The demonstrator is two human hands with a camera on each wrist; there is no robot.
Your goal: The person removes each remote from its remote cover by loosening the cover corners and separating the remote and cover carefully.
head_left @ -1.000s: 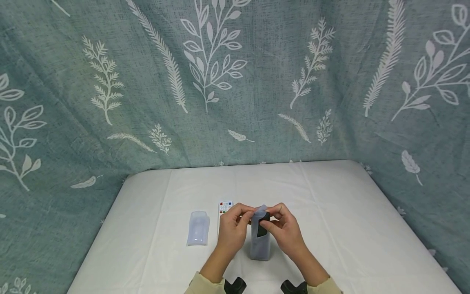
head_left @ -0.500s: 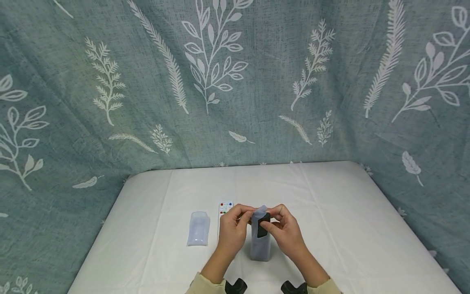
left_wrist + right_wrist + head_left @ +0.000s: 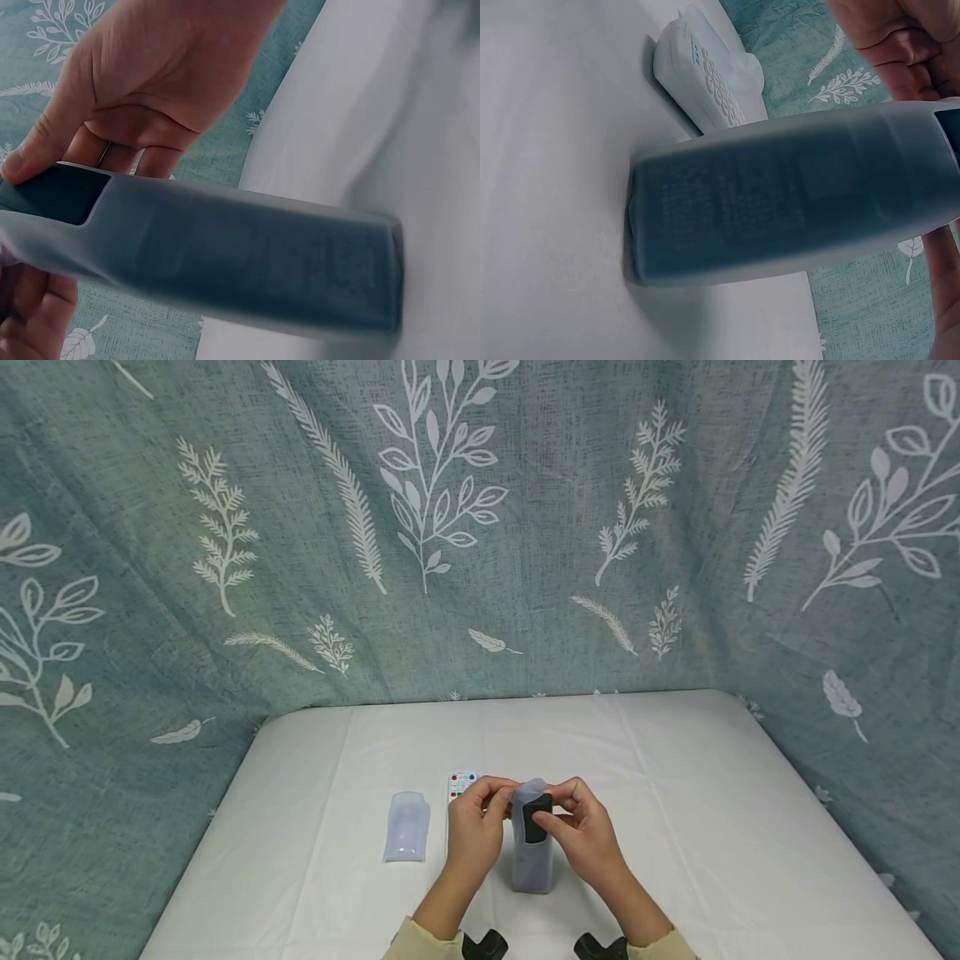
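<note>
On the surface (image 3: 675, 893), one remote (image 3: 536, 834) in a translucent sleeve (image 3: 532, 870) is standing, long axis rising between left hand (image 3: 476, 827), pinching the sleeve's mouth, and right hand (image 3: 588, 835), gripping the remote's upper end, both equally near.

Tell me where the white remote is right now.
In the head view, the white remote lies on the table, mostly hidden by the left hand, between the loose translucent cover on its left and the sleeved dark device on its right.

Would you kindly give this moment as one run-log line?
left hand: holds sleeve near top | right hand: thumb on device | device: in sleeve, partly exposed | white remote, clear cover: on table
</note>
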